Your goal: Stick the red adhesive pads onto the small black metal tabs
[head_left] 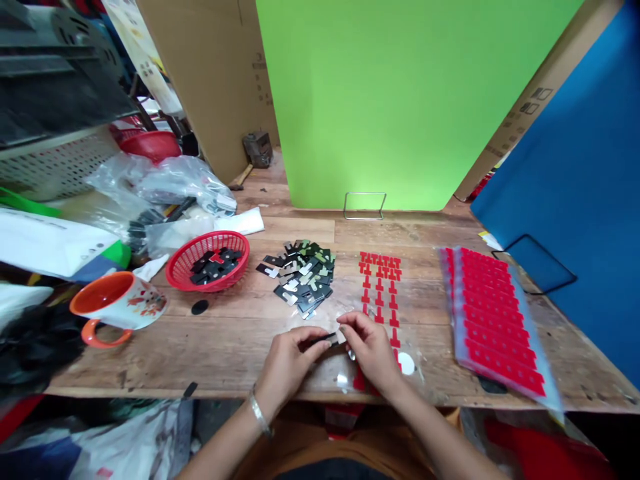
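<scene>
My left hand [289, 360], with a bangle at its wrist, pinches a small flat black plate [325, 338] between thumb and fingers. My right hand [371, 352] is closed at the plate's other end, its fingertips on a small pale piece [341, 336]; whether that piece is part of the plate I cannot tell. Beyond my hands lies a loose pile of black and silvery plates [305, 275]. Under and beyond my right hand is a clear sheet with rows of red T-shaped stickers [379, 293]. A white disc [406, 363] lies beside that hand.
A red basket [173, 270] holding black pieces and an orange-and-white mug [143, 303] stand at the left. Stacked red sticker sheets [495, 313] lie at the right. A green board [380, 100] and a blue board [565, 173] rise behind, with wire stands. Plastic bags [175, 183] crowd the back left.
</scene>
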`<state>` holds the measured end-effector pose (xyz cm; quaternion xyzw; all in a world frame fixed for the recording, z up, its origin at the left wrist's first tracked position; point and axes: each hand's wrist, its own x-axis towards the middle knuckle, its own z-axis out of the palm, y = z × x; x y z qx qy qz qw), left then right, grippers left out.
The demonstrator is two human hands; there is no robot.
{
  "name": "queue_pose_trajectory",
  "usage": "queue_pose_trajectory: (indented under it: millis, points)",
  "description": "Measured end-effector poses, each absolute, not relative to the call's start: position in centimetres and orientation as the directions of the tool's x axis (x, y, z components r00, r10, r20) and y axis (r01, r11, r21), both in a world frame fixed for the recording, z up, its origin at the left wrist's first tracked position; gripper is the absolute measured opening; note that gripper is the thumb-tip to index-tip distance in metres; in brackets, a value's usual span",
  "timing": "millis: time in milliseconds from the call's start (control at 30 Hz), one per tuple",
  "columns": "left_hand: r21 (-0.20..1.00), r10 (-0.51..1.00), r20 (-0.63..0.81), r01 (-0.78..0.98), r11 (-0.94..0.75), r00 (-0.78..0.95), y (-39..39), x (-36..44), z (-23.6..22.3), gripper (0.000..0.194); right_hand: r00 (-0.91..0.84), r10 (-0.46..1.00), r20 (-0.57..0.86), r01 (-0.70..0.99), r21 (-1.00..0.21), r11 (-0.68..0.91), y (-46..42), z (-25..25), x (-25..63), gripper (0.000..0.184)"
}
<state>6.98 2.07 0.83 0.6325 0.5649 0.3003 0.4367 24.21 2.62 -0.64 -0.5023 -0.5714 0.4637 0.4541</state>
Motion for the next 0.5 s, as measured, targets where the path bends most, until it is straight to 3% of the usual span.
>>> queue_pose_trajectory:
  millis: [100,200,500]
  points:
    - [0.791,0.993,0.047,0.603,-0.104,0.109,2.2,6.7,-0.1,0.014,-0.183,0.940,0.288,0.395,-0.854,0.339,2.8,-0.9,23.9,0.019]
    - [0.673,0.980,0.165,0.714,-0.194,0.110,2.1,6.5,-0.9,0.014,-0.330,0.861,0.388,0.516,-0.690,0.509,3.1,-1.2,23.8,0.025]
    - [0.617,0.967,0.208,0.748,-0.244,0.145,2.0,6.4,-2.0,0.011,-0.454,0.773,0.443,0.641,-0.441,0.629,2.6,-2.3,24.1,0.032]
